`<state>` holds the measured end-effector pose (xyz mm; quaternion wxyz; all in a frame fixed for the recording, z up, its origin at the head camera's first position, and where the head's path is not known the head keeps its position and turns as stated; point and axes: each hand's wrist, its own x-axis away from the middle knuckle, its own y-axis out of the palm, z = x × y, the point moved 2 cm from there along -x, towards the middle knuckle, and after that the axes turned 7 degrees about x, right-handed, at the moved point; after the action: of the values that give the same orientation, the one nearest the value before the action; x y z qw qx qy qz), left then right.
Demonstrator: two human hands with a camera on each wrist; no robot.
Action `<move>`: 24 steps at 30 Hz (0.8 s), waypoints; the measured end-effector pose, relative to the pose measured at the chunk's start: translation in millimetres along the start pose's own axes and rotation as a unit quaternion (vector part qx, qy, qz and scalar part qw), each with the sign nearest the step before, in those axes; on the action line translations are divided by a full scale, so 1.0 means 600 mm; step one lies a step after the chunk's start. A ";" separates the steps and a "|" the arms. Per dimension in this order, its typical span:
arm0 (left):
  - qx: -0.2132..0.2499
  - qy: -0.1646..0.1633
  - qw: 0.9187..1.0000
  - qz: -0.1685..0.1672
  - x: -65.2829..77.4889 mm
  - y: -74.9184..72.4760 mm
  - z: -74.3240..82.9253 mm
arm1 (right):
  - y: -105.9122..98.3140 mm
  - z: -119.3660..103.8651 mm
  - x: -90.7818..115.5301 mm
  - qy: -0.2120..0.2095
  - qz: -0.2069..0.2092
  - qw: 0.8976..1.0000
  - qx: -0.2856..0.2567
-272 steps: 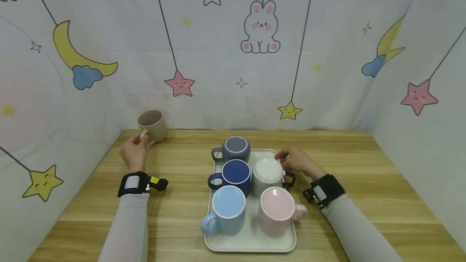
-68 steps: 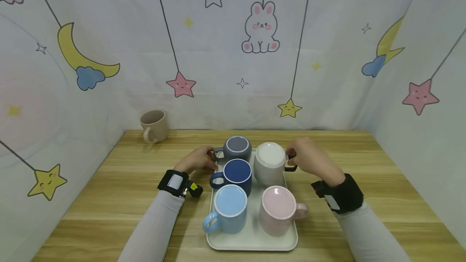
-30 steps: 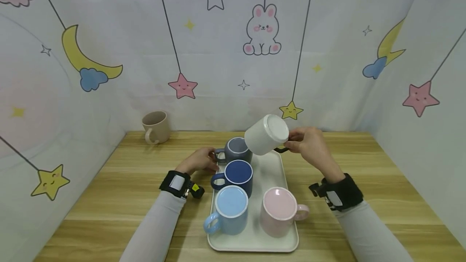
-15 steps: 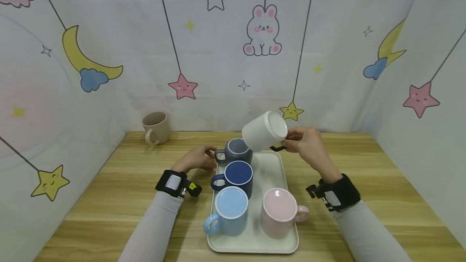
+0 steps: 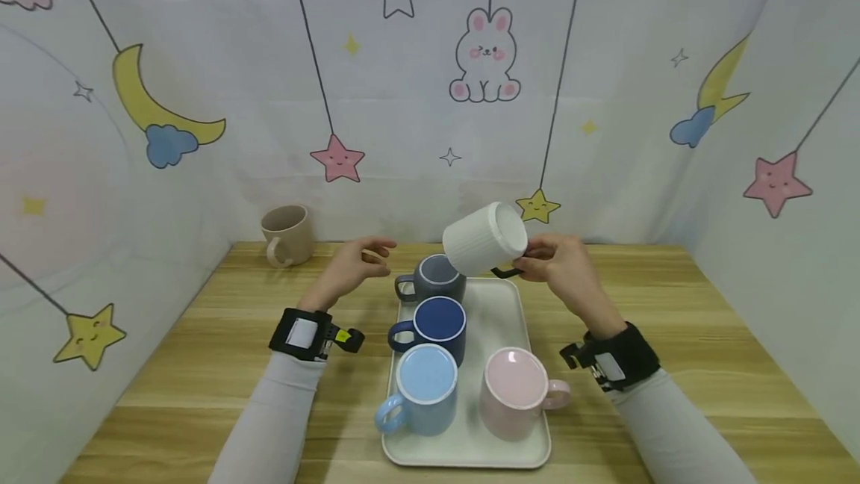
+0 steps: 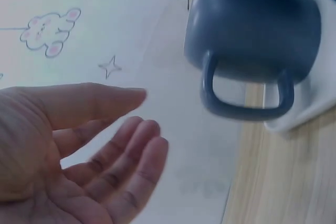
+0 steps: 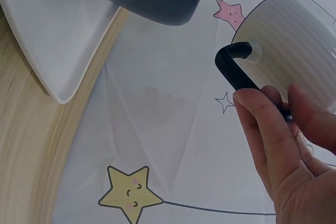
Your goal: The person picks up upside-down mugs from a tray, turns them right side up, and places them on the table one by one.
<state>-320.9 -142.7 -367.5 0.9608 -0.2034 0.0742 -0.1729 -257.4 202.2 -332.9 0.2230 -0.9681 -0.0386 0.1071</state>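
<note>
A white ribbed mug [image 5: 478, 243] with a black handle [image 7: 236, 72] is held in the air above the tray's far end. It is tilted, its base facing up and to the right. My right hand [image 5: 564, 271] pinches that handle between thumb and fingers. My left hand [image 5: 349, 267] hovers left of the grey mug [image 5: 433, 282], touching nothing. In the left wrist view its fingers are loosely bent and apart from the grey mug's handle [image 6: 247, 109]. The grey mug stands upside down at the tray's back left.
On the white tray [image 5: 497, 320] also stand upside-down mugs: dark blue [image 5: 438, 323], light blue [image 5: 425, 387] and pink [image 5: 516, 394]. A beige mug [image 5: 289, 236] is upright at the table's back left corner. A patterned curtain [image 5: 403, 95] closes off the back.
The right hand has lifted the white mug off the tray, tipped it and moved it slightly left. The left hand, earlier at the beige mug, then by the grey mug's handle, has drawn back and up.
</note>
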 end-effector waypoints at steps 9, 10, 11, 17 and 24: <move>0.047 0.048 0.998 -0.011 -0.006 0.039 0.027 | 0.009 0.012 -0.002 0.001 -0.008 0.999 -0.053; 0.057 0.045 0.997 -0.018 -0.004 0.042 0.026 | 0.012 0.013 -0.003 -0.001 -0.010 0.998 -0.060; 0.065 0.043 0.997 -0.025 -0.003 0.043 0.025 | 0.015 0.015 -0.004 -0.001 -0.010 0.998 -0.068; 0.087 0.032 0.995 -0.048 -0.003 0.052 0.030 | 0.025 0.016 -0.010 0.000 -0.015 0.995 -0.094; 0.080 0.035 0.994 -0.063 -0.011 0.054 0.038 | 0.030 0.007 -0.017 -0.005 -0.029 0.996 -0.089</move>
<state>-312.2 -104.5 -360.0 0.9580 -0.1243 0.0813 -0.2453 -267.6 186.5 -342.6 0.1387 -0.9820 -0.0775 0.1019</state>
